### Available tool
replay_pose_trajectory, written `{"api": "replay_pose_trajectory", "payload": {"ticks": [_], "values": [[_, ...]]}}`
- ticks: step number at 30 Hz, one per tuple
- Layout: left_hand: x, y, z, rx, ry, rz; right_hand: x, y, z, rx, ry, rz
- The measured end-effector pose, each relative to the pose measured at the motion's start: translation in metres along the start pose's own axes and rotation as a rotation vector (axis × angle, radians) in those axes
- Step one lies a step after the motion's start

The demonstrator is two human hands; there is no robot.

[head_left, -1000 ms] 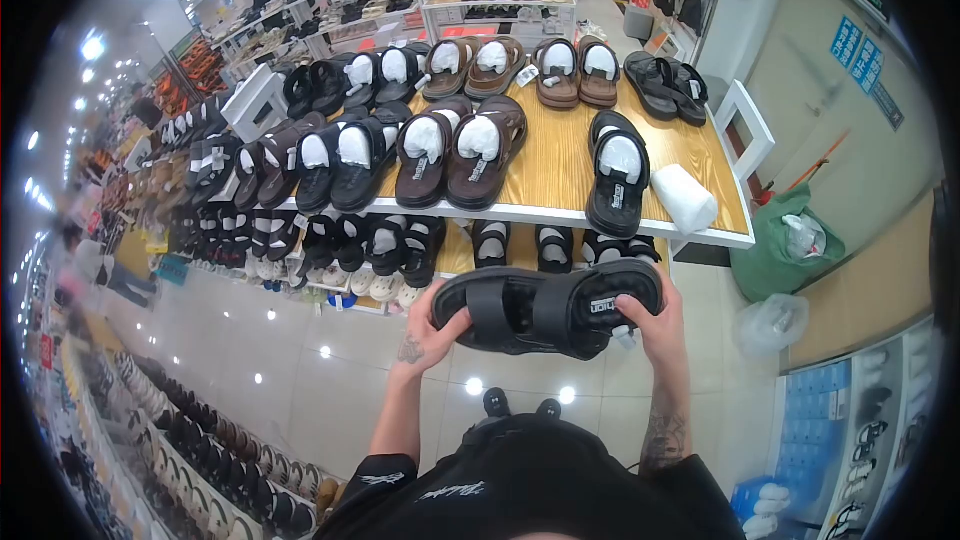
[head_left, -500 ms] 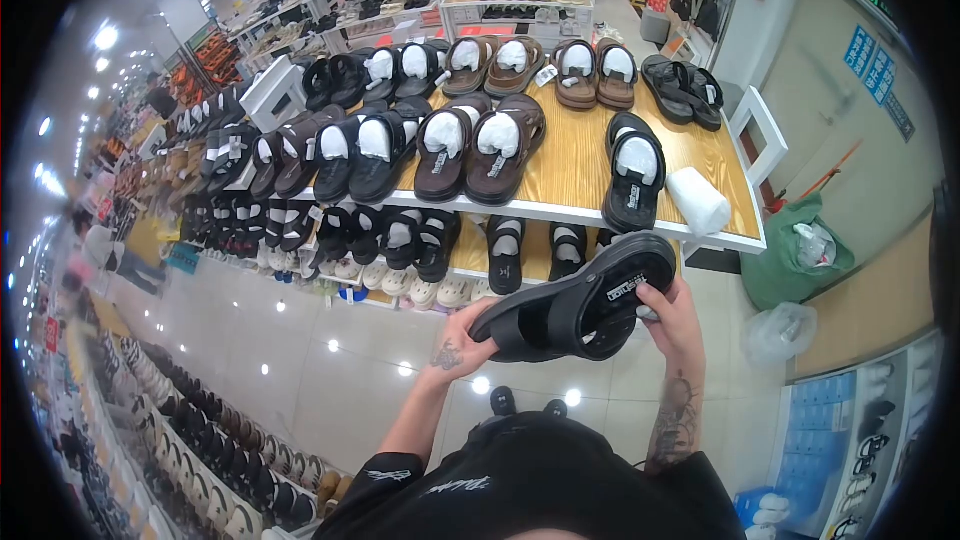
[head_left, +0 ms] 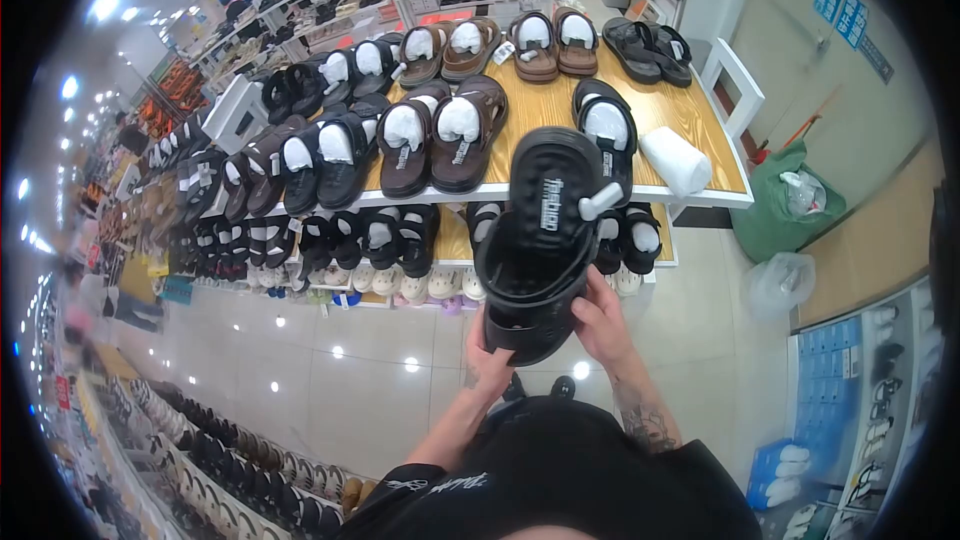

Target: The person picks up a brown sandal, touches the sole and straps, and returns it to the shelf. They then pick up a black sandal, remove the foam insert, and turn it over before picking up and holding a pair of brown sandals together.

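Observation:
A black sandal (head_left: 545,225) is held up in front of me, heel end away and insole lettering facing me. A small white tag (head_left: 600,202) hangs at its right side. My left hand (head_left: 487,355) is closed on the lower left of its strap end, thumb on top. On the lower right side, my right hand (head_left: 603,318) grips the same sandal, its fingers partly hidden behind it. Just beyond, a similar black sandal (head_left: 618,165) with white stuffing lies on the wooden display table (head_left: 535,130). Beside that lies a white wad of stuffing (head_left: 676,162).
Brown sandals (head_left: 462,140) and several other pairs line the table. A lower shelf holds black sandals and white clogs (head_left: 413,288). At the right are a green bag (head_left: 785,205), a clear plastic bag (head_left: 778,283) and a shoe rack (head_left: 880,390).
The sandal has turned from sideways to upright, heel end away from me. My right hand has shifted from its heel end down to the strap end, beside my left hand.

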State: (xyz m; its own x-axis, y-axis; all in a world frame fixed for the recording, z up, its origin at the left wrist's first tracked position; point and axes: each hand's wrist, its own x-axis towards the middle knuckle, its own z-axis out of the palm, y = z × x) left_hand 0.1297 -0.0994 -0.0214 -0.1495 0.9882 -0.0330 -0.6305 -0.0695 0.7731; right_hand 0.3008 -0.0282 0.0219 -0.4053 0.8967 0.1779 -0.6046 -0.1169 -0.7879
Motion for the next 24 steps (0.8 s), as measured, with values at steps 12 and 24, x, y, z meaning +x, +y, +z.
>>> {"api": "replay_pose_trajectory", "payload": {"ticks": [12,24], "values": [[0.037,0.068,-0.011,0.225,-0.464,-0.2,0.004,-0.003,-0.032,-0.136,0.158,0.05],[0.037,0.076,0.027,0.898,-0.349,0.026,0.002,-0.014,-0.009,-0.458,0.002,0.23]]}}
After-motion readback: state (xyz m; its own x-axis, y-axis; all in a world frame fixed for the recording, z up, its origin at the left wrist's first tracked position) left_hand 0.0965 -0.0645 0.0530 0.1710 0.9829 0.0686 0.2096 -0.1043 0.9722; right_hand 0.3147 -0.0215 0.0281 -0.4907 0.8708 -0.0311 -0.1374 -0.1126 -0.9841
